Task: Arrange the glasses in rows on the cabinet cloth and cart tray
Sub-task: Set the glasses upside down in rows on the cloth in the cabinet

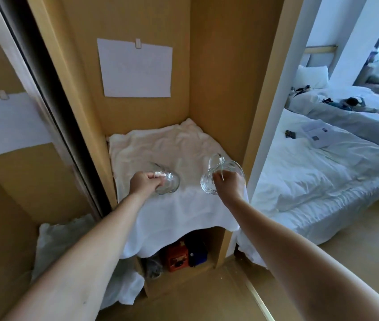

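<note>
A white cloth point(160, 144) covers the cabinet shelf and hangs over its front edge. My left hand point(143, 183) grips a clear glass point(169, 181), tilted on its side just above the cloth's front left part. My right hand point(229, 183) grips a clear glass mug with a handle point(218, 172), also tilted, above the cloth's front right corner. No other glasses stand on the cloth. The cart tray is not in view.
Wooden cabinet walls point(221, 89) close in the shelf at back and right; a white paper point(135, 68) is clipped to the back. A mirrored sliding door point(10, 135) stands left. Boxes point(177, 256) sit below the shelf. Beds point(323, 163) lie to the right.
</note>
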Demonstrator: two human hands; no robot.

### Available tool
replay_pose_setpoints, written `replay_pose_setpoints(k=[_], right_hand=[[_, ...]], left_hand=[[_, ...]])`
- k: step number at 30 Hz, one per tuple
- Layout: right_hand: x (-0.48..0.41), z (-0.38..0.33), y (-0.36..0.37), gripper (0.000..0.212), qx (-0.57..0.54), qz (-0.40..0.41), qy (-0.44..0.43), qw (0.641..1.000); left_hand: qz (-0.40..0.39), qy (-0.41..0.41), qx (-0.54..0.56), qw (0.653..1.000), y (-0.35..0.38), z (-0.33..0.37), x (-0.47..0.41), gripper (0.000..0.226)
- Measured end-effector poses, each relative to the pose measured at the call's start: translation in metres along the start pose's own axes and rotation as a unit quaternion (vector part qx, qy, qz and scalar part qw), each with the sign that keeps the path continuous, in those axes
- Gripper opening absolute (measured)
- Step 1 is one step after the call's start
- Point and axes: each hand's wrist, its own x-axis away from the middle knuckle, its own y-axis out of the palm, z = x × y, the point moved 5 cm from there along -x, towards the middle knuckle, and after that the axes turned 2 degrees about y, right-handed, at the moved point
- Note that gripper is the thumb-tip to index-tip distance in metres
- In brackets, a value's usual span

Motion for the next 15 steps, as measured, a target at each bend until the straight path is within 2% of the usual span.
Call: replay_pose_setpoints(k=[2, 6, 11, 15], right_hand=[[-0.017, -0.009, 0.012, 0.034, 0.005, -0.004, 0.002, 1.000], [-0.046, -0.020, 0.047, 0.037, -0.024, 0.000, -0.001, 1.000], [-0.084, -0.037, 0.084, 0.033, 0.007, -0.037, -0.017, 0.999], [-0.117, -0.048, 0.108, 0.035, 0.023, -0.077, -0.055, 0.995]], left_hand=[[0.003, 0.000, 0.009, 1.000, 0.004, -0.004, -0.022, 0.014], [-0.006, -0.005, 0.025, 1.000, 0.012, -0.022, -0.057, 0.016], [-0.021, -0.021, 0.073, 0.997, 0.015, -0.033, -0.099, 0.021], [-0.028, -0.008, 0.084, 0.996, 0.017, -0.029, -0.130, 0.016]])
